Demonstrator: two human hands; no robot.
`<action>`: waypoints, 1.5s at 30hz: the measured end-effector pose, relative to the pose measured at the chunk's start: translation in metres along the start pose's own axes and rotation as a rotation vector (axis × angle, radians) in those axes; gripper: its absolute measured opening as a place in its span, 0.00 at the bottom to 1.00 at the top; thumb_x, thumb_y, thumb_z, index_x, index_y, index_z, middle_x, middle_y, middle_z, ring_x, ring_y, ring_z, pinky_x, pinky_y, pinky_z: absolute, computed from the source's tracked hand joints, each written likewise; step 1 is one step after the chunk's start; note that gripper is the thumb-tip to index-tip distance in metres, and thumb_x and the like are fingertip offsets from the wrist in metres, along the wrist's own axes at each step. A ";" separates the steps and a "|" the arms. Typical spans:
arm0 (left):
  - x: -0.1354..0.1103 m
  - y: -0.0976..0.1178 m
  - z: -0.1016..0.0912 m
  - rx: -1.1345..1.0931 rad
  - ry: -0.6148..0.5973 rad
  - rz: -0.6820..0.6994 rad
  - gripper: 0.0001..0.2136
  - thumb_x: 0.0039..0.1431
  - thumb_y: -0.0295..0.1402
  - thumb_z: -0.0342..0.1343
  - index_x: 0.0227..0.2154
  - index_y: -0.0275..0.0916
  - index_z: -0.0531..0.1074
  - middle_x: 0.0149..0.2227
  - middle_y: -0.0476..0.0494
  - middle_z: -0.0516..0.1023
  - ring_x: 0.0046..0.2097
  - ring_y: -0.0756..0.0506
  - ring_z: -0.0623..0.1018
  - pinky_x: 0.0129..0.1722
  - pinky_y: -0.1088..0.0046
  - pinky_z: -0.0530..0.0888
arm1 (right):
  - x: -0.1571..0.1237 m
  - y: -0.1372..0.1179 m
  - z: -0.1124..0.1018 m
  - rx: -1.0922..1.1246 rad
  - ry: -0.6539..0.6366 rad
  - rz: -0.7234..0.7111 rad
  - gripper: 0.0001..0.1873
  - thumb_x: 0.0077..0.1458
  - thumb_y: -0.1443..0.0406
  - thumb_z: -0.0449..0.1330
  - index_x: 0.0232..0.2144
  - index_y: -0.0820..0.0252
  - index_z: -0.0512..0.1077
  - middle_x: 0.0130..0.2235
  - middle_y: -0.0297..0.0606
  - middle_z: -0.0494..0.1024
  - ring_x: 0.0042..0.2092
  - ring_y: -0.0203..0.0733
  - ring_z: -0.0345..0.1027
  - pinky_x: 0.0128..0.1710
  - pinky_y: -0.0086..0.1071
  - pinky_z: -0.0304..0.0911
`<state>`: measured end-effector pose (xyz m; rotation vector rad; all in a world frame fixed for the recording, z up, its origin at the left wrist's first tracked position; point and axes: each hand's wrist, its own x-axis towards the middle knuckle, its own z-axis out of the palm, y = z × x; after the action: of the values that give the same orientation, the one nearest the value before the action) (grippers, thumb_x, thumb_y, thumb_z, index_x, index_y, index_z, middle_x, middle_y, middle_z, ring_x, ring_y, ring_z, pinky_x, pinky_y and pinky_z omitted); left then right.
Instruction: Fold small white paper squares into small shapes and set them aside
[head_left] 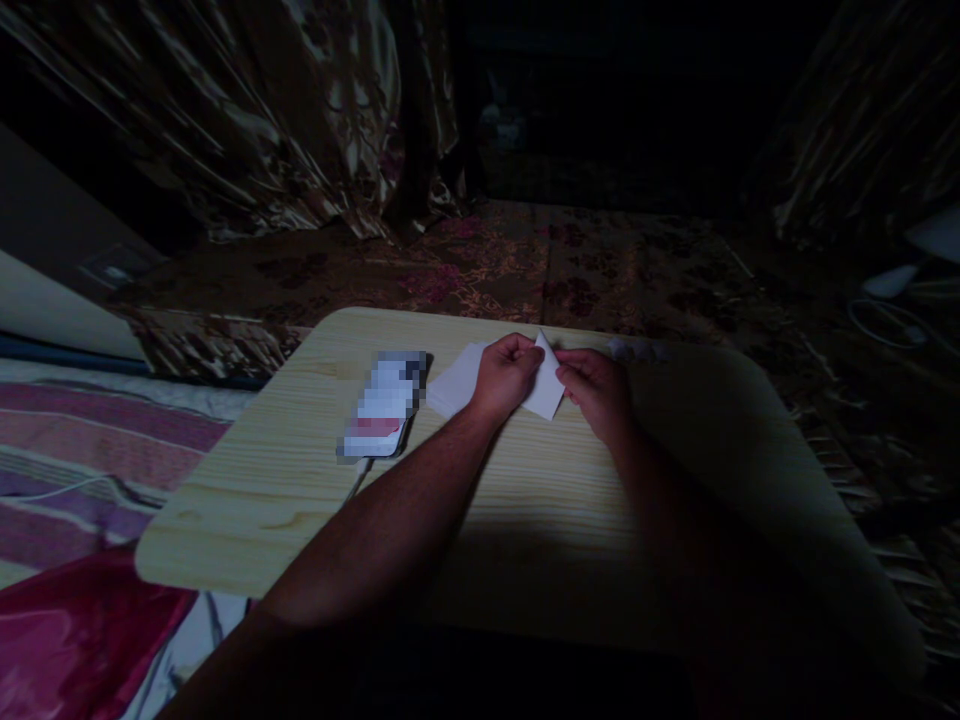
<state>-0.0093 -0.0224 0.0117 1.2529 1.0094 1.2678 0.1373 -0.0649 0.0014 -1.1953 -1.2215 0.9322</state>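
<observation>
A folded piece of white paper (546, 395) is held between my two hands above the wooden table, its pointed tip upward. My left hand (508, 376) pinches it near the top with closed fingers. On its right edge, my right hand (598, 385) grips the same paper between thumb and fingers. More white paper (454, 382) lies flat on the table, partly hidden behind my left hand. Past my right hand sit several small pale pieces (637, 351), too dim to identify.
A phone (384, 405) with a lit, blurred screen and a white cable (358, 480) lies left on the table (247, 500). Patterned cloth (480, 260) covers a ledge behind it, under curtains (315, 110). A striped bed cover (82, 460) is at left. The room is dark.
</observation>
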 end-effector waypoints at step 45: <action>-0.004 -0.001 0.004 -0.090 -0.214 0.012 0.22 0.42 0.34 0.71 0.43 0.35 0.79 0.38 0.41 0.84 0.35 0.45 0.81 0.37 0.70 0.76 | 0.006 0.002 -0.006 0.006 0.004 -0.005 0.23 0.52 0.56 0.63 0.48 0.59 0.72 0.27 0.31 0.76 0.21 0.32 0.61 0.19 0.27 0.56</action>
<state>-0.0058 -0.0262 0.0104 1.2957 0.7840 1.1482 0.1443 -0.0601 0.0006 -1.1878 -1.2177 0.9289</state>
